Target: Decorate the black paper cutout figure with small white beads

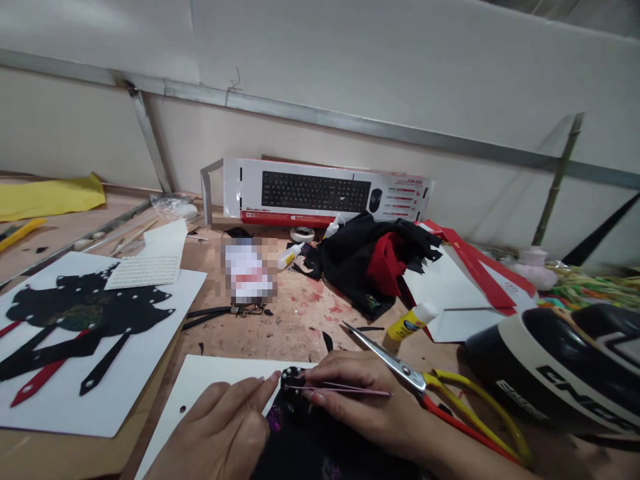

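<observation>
A single head-worn camera looks forward and down across the worktable (295, 330) from the wearer's side. The left hand (225, 417) and right hand (363, 393) lie close to the lens, at the lower edge; the keyboard box (325, 192) stands farther back, before the pale wall (350, 60). The metal rail (320, 116) slopes downward to the right across the wide frame.

Left hand (225, 420) curled, index finger (267, 395) extended; right hand (363, 400) pinching, forearm (445, 443) slanting toward lower right

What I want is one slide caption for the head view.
Right hand holds tweezers over black cloth, left hand at the cloth's edge, scissors lying nearby.
</observation>
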